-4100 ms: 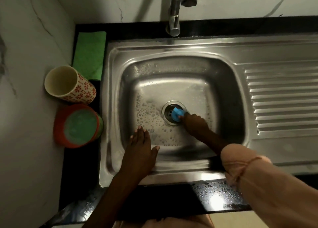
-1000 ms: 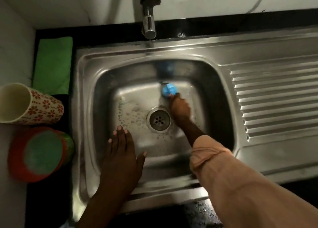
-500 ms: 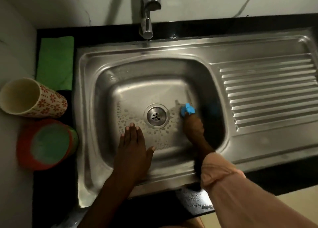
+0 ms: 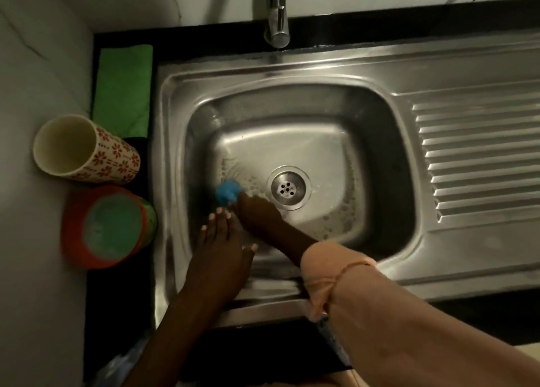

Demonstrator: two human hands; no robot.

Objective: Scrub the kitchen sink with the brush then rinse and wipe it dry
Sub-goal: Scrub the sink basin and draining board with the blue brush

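- Scrubbing is my step: my right hand grips the small blue brush on the stainless steel sink floor, left of the drain.
- My left hand lies flat, fingers together, on the near wall.
- Next I judge: tap, rinse suds.

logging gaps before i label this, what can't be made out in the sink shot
Head view only:
- Blue scrub brush: handle hidden inside the right hand; head blurred.
- Chrome tap: top cut off by the upper edge.
- Stainless steel sink: near wall partly covered by the left hand.
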